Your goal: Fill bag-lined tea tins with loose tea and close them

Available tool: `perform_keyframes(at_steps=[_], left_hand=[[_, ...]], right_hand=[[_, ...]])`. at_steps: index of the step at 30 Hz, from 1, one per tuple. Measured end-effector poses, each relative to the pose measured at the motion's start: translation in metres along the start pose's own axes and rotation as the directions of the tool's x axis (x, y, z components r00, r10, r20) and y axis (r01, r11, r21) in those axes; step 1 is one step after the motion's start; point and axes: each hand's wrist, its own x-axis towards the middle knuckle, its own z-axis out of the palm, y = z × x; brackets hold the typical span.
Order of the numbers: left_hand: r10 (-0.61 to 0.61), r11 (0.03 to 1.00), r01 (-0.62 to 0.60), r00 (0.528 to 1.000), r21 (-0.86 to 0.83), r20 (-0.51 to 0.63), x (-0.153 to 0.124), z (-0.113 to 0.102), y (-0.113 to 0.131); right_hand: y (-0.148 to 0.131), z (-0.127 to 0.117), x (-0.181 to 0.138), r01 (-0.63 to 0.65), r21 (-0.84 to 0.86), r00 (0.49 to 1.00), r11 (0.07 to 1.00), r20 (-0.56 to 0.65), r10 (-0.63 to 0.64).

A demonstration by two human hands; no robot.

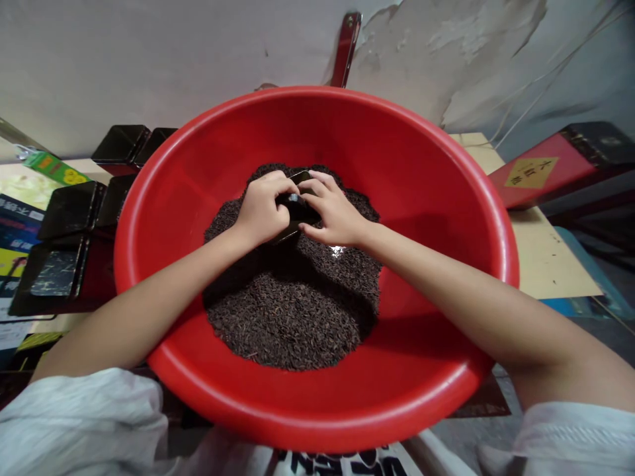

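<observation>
A large red plastic basin [431,178] holds a heap of loose dark tea leaves [292,317]. Over the far part of the heap, both hands are on a dark, glossy tin [303,210]. My left hand [262,208] wraps its left side, fingers curled over the top and thumb bent inward. From the right, my right hand [337,211] grips it with curved fingers and the thumb below. The hands cover much of the tin, so its full shape is hidden. A small bright glint [337,251] shows on the leaves under my right hand.
Several dark tins [72,208] stand left of the basin, near a green box [57,166]. At right, a red tin with a yellow label [530,173] lies tilted on the wooden table [555,258]. A narrow red object [346,49] leans against the wall behind.
</observation>
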Motion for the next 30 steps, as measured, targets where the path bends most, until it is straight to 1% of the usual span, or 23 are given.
perform_keyframes(at_steps=[1,2,3,4,6,8,9,11,14,17,20,22,23,25,26,28,30], left_hand=[[0.021,1.0,-0.022,0.999,0.008,0.037,0.0,0.001,0.001],[0.041,0.999,-0.043,0.996,0.022,0.081,-0.001,0.002,0.002],[0.05,0.997,-0.055,0.993,0.046,0.109,-0.001,0.003,0.002],[0.04,0.995,-0.05,0.993,0.082,0.11,-0.002,0.004,-0.001],[-0.019,0.987,0.015,0.999,0.163,0.027,-0.004,0.009,-0.012],[-0.076,0.977,0.09,0.994,0.192,-0.076,-0.008,0.016,-0.029],[-0.091,0.978,0.108,0.991,0.177,-0.102,-0.01,0.021,-0.038],[-0.103,0.986,0.117,0.988,0.122,-0.115,-0.012,0.029,-0.051],[-0.099,0.994,0.103,0.99,0.044,-0.101,-0.011,0.034,-0.055],[-0.066,0.997,0.063,0.995,-0.041,-0.077,-0.005,0.028,-0.051],[-0.059,0.993,0.052,0.995,-0.102,-0.076,0.001,0.017,-0.051],[-0.074,0.992,0.064,0.993,-0.108,-0.087,0.003,0.012,-0.054],[-0.08,0.992,0.07,0.993,-0.108,-0.091,0.003,0.01,-0.055],[-0.087,0.991,0.077,0.992,-0.108,-0.092,0.003,0.009,-0.054],[-0.091,0.991,0.08,0.991,-0.107,-0.098,0.003,0.008,-0.053],[-0.108,0.991,0.096,0.984,-0.093,-0.139,0.005,0.004,-0.048],[-0.132,0.991,0.12,0.962,-0.061,-0.238,0.008,-0.005,-0.044]], right_hand=[[-0.003,0.001,0.0,-0.028,-0.047,1.0,0.998,-0.006,0.028],[-0.007,0.003,0.0,-0.088,-0.084,0.996,0.993,-0.028,0.086],[-0.012,0.004,0.0,-0.166,-0.106,0.986,0.981,-0.054,0.161],[-0.016,0.004,0.0,-0.245,-0.109,0.969,0.963,-0.068,0.238],[-0.024,0.005,0.002,-0.366,-0.064,0.93,0.929,-0.061,0.362],[-0.026,0.004,0.003,-0.428,0.026,0.902,0.903,-0.049,0.429],[-0.025,0.002,0.004,-0.446,0.079,0.891,0.892,-0.055,0.451],[-0.02,-0.002,0.006,-0.454,0.212,0.874,0.865,-0.084,0.479],[-0.015,-0.012,0.008,-0.427,0.457,0.85,0.78,-0.09,0.518],[-0.012,-0.024,0.011,-0.402,0.611,0.843,0.682,-0.044,0.536],[-0.006,-0.032,0.014,-0.357,0.683,0.851,0.638,-0.045,0.524],[0.002,-0.031,0.015,-0.345,0.687,0.841,0.64,-0.075,0.535],[0.006,-0.028,0.016,-0.36,0.665,0.829,0.654,-0.094,0.551],[0.014,-0.019,0.015,-0.414,0.573,0.805,0.707,-0.131,0.578],[0.017,-0.013,0.014,-0.44,0.509,0.804,0.74,-0.142,0.577],[0.021,-0.001,0.011,-0.45,0.377,0.834,0.81,-0.148,0.532],[0.021,0.006,0.009,-0.415,0.283,0.879,0.865,-0.122,0.461]])
